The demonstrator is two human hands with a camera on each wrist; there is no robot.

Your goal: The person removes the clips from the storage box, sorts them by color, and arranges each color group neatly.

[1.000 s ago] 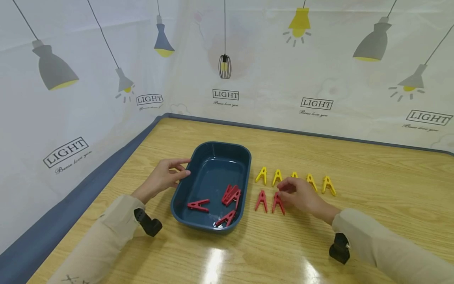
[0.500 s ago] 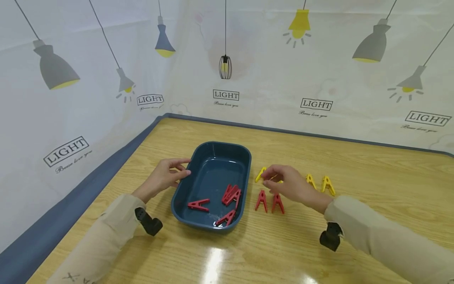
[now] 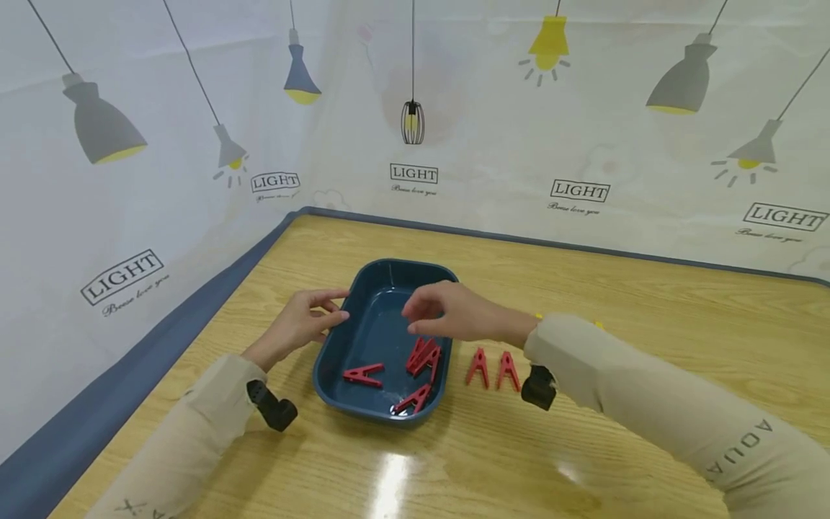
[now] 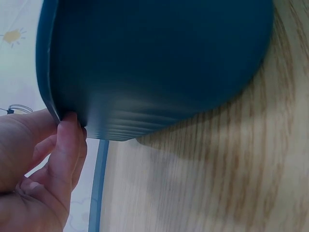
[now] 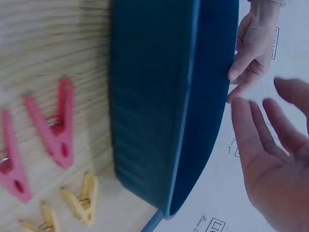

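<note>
My left hand pinches the left rim of a dark blue plastic basin; the left wrist view shows its fingers at the rim. Above the basin's right half hovers my right hand, fingers loosely bent. In the right wrist view nothing lies between its fingers. Several red clothespins lie on the basin's floor, mostly toward its near end. Right of the basin, two more red clothespins lie side by side on the table. Yellow clothespins lie beyond them, mostly hidden by my right forearm in the head view.
The wood-grain table carries everything. Behind and left of it hangs a pale cloth printed with lamps, with a blue band along the table's edge. A black wrist camera sits under my right cuff.
My right hand has moved left from beside the red clothespins on the table, across the yellow row, to over the basin. My left hand and the basin have stayed in place.
</note>
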